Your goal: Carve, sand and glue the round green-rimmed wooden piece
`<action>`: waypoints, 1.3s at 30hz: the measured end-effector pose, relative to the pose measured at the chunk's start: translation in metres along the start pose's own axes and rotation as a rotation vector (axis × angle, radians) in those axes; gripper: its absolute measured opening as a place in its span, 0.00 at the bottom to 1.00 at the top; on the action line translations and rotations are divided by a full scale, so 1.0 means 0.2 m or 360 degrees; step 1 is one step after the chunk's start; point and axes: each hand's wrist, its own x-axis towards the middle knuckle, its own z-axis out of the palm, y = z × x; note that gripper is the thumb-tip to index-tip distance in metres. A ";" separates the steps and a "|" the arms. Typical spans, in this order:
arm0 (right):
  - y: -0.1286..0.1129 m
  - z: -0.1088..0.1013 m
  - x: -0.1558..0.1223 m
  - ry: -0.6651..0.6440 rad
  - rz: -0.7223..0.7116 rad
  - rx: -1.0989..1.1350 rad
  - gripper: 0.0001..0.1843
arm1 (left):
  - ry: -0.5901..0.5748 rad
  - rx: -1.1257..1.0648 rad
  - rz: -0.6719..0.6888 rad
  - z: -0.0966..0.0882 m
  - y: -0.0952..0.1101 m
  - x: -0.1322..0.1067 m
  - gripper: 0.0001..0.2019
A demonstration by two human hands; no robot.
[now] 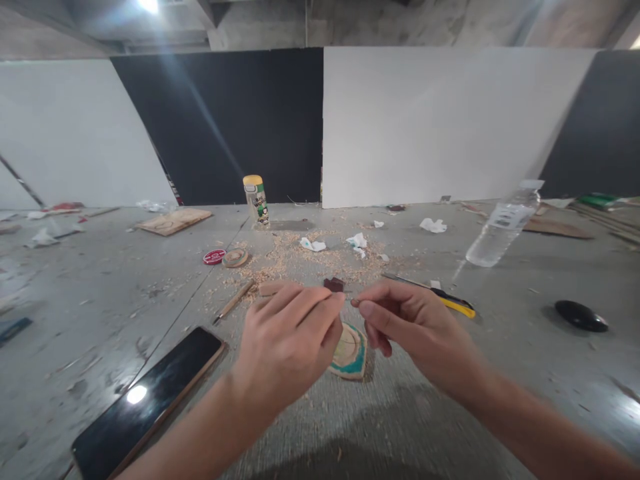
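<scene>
My left hand [293, 337] is closed, its fingertips pinched near the middle of the view; what they hold is too small to make out. A pale wooden stick [271, 289] shows just behind its knuckles; I cannot tell whether the hand touches it. My right hand [413, 323] pinches a small brown piece [355, 303] between thumb and forefinger, close to the left fingertips. Below both hands lies a wooden disc with a turquoise painted rim [356, 360], partly covered by the left hand. A dark reddish-brown lump [334, 285] sits just beyond the fingertips.
A phone [150, 403] lies at left, near a wooden-handled carving tool [235, 301]. A yellow-black utility knife [453, 303], a mouse [581, 316] and a clear bottle [505, 227] are at right. Wood shavings, crumpled tissues [357, 241], round pieces [235, 258] and a yellow-lidded bottle [257, 203] lie beyond.
</scene>
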 end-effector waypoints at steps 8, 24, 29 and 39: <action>0.01 0.01 -0.02 0.0174 -0.0235 -0.0619 0.09 | -0.0309 -0.0461 -0.0311 -0.02 -0.01 0.06 0.08; 0.03 -0.01 0.00 0.0137 -0.0557 -0.0655 0.08 | -0.1139 -0.1868 -0.1146 0.00 -0.14 0.07 0.07; 0.03 -0.01 0.00 0.0179 -0.0565 -0.0688 0.07 | -0.1086 -0.1804 -0.1113 -0.01 -0.13 0.07 0.08; 0.06 0.03 0.00 0.0247 -0.0328 -0.0574 0.10 | 0.0006 -0.0298 -0.0078 0.04 -0.04 0.00 0.03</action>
